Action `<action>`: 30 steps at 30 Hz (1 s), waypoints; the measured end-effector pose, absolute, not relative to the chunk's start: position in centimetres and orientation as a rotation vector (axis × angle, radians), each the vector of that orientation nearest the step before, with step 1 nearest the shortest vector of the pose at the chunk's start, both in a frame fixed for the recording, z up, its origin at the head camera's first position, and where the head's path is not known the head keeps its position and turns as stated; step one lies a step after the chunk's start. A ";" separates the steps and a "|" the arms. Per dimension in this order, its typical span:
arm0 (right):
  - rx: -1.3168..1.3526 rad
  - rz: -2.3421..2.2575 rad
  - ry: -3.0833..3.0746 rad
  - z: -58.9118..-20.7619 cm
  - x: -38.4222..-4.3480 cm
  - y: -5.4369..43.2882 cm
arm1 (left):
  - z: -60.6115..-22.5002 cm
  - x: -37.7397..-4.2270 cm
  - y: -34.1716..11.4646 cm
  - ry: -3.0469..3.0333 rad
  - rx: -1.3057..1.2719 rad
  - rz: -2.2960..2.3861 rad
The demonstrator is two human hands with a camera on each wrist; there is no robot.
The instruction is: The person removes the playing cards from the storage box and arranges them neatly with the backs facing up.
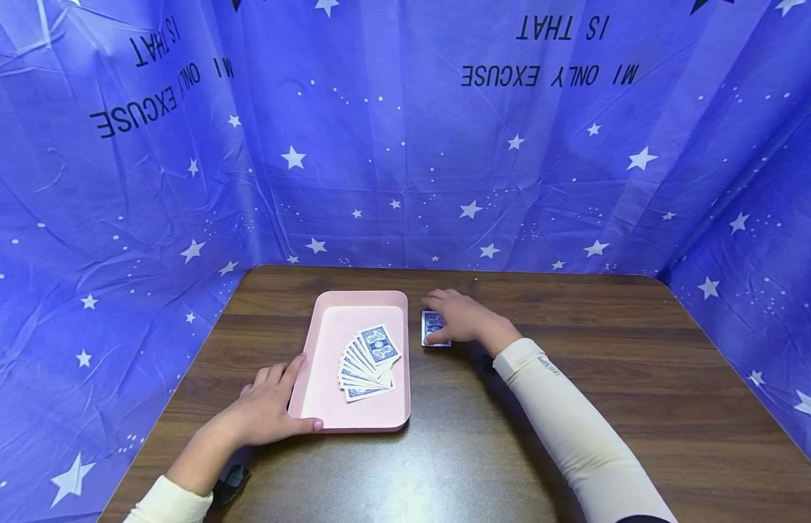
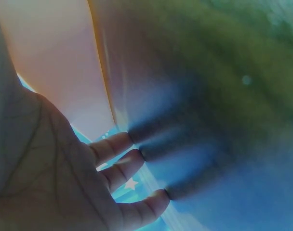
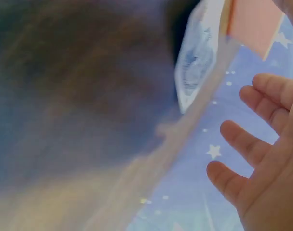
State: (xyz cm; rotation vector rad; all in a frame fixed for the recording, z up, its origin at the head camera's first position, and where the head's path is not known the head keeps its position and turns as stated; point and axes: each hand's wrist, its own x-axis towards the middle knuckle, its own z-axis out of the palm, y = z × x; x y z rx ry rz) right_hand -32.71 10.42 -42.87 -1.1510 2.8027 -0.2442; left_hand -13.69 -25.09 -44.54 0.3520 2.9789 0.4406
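A pink tray (image 1: 362,297) lies on the table with a fan of blue-backed playing cards (image 1: 369,363) inside it. Along its left side rests my left hand (image 1: 264,407), thumb at the near left corner and fingers extended by the wall. In the left wrist view, the fingertips (image 2: 158,202) touch down on the tabletop beside the tray. Just right of the tray sits another blue-backed card or stack (image 1: 433,328). My right hand (image 1: 463,317) is over it, partly covering it. The right wrist view shows that hand's fingers (image 3: 269,108) spread, apart from the card (image 3: 199,62).
Everything stands on a dark wood-grain table (image 1: 641,378). Blue curtain fabric (image 1: 405,145) with white stars and black lettering surrounds it at the back and sides. A small black object (image 1: 232,485) shows beneath the left wrist.
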 end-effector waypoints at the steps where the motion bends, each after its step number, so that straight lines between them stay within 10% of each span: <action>1: -1.167 -0.247 2.803 -42.7 -32.7 10.3 | -44.5 -13.7 -25.1 2.979 0.350 0.439; 30: -1.457 -0.094 2.729 -39.2 -30.1 5.1 | -44.6 -13.7 -25.1 2.980 0.343 0.446</action>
